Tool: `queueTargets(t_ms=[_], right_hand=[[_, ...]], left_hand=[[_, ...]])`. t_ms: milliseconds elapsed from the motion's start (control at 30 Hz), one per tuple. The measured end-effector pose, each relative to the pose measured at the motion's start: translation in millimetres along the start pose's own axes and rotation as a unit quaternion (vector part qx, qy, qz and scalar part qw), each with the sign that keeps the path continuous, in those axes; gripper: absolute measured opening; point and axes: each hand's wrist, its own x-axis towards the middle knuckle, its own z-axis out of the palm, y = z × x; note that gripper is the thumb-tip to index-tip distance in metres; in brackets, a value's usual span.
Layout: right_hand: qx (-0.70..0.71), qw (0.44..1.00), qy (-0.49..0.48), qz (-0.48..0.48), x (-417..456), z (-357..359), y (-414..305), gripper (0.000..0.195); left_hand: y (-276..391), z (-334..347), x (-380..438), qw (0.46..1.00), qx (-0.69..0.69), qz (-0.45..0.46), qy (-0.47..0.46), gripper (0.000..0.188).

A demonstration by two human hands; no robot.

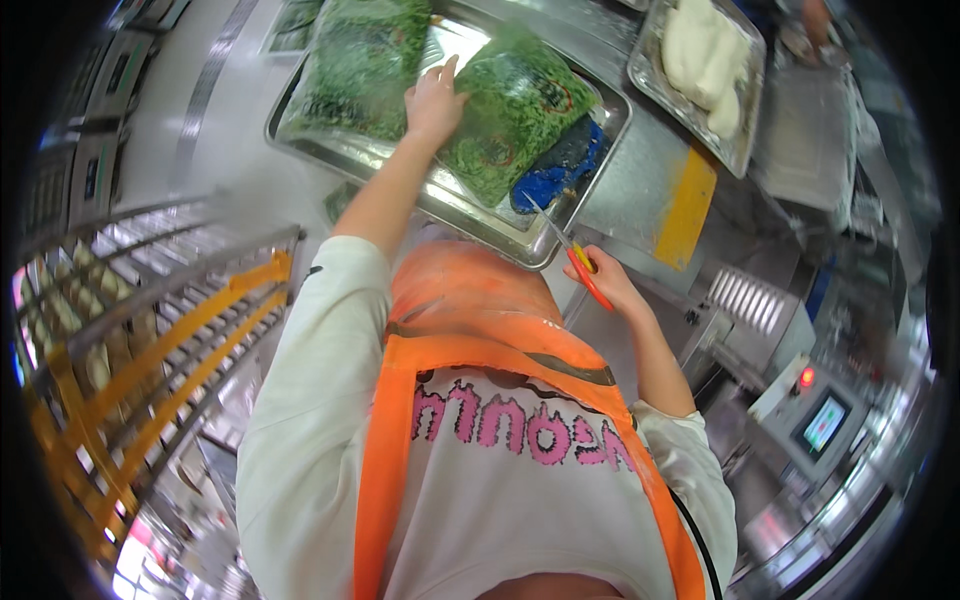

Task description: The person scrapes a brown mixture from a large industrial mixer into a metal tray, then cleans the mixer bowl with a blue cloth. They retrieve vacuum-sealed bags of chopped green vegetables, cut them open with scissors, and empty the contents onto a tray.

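Note:
My left hand (435, 101) reaches over a metal tray (450, 196), its fingers spread at the left edge of a clear plastic bag of chopped green leaves (517, 105). Whether it grips the bag's film is unclear. A second such bag (360, 71) lies to its left on the same tray. In my right hand (611, 281) is a pair of scissors (581, 270) with red and yellow handles. Their blades point up and left over the tray's near right corner, at a blue and dark cloth-like item (559, 169) that lies partly beneath the right bag.
A tray of white dough (705, 60) stands at the upper right, near another person's hand (816, 19). A rack with yellow parts (180, 322) is at the left. At the lower right stands a machine with a lit control panel (821, 424).

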Motion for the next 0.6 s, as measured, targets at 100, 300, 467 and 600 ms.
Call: queueTargets(t_ms=[100,300,467,600], right_hand=[[0.05,0.996,-0.074,-0.03,26.0,-14.6,0.3,0.055],[0.123,0.959,-0.252,0.034,53.3,-30.5,-34.6,0.047],[0.185,0.916,-0.348,0.074,70.6,-26.2,-39.1,0.047],[0.197,0.899,-0.376,0.106,77.8,-18.7,-40.3,0.05]], left_hand=[[7.9,11.6,-52.8,0.984,-0.08,-0.044,0.152,0.059],[37.0,21.2,-165.5,0.929,-0.093,-0.357,-0.034,0.04],[32.9,36.2,-155.4,0.83,-0.242,-0.465,-0.19,0.019],[25.1,61.7,-157.8,0.795,-0.254,-0.503,-0.222,0.025]])
